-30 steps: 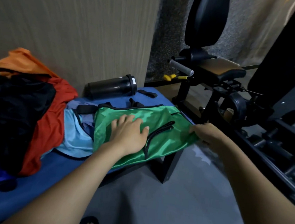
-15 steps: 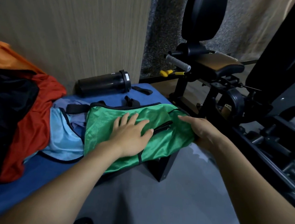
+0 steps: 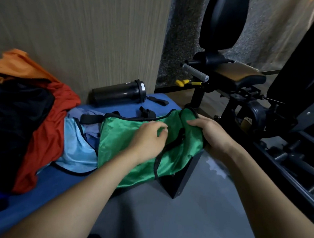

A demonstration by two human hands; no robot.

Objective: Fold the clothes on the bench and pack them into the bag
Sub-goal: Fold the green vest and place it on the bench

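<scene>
The right hand point(image 3: 210, 135) covers the far end of the green bag point(image 3: 131, 141), so can't tell exactly what its fingers have hold of under there. The clothes pile point(image 3: 19, 118) runs off the left edge, and the black zipper point(image 3: 171, 144) disappears behind the left hand point(image 3: 147, 140).

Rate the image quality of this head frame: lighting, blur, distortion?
Head view: dim, soft light, no hard shadows; black clothes lose all detail; the satin green bag shows faint sheen; left hand fingertips slightly motion-blurred, right hand sharper; wide-angle lens bends the wall edge and stretches both forearms.
</scene>
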